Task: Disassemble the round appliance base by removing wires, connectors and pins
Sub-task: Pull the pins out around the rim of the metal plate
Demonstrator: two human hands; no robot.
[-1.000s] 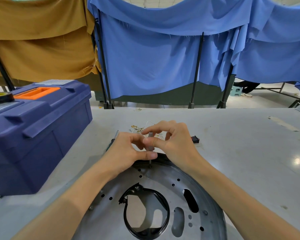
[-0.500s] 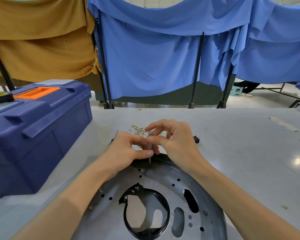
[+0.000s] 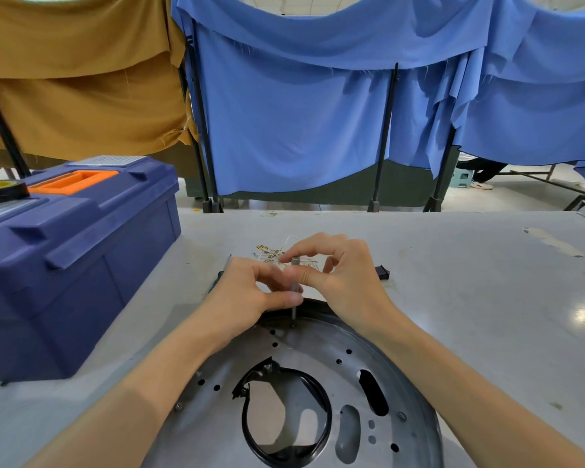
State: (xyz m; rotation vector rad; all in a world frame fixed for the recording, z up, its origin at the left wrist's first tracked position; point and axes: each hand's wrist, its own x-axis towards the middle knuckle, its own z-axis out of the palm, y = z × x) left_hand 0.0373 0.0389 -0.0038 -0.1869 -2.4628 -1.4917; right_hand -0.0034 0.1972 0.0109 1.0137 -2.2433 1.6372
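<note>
On table [image 3: 453,282] | perforated round metal base [image 3: 318,359] | left hand [image 3: 247,293], right hand [image 3: 350,282] pinch upright screwdriver [image 3: 295,261]

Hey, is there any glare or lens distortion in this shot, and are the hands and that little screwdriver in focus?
Head view: a bright glare spot sits on the table at right; wide-angle distortion leans the curtain poles outward; the left hand, right hand and screwdriver look fairly sharp, with soft shadows under the forearms.

Bright, even overhead light; a glare spot on the surface [image 3: 581,314] at right, soft shadows, sharp focus, wide-angle bending at edges
</note>
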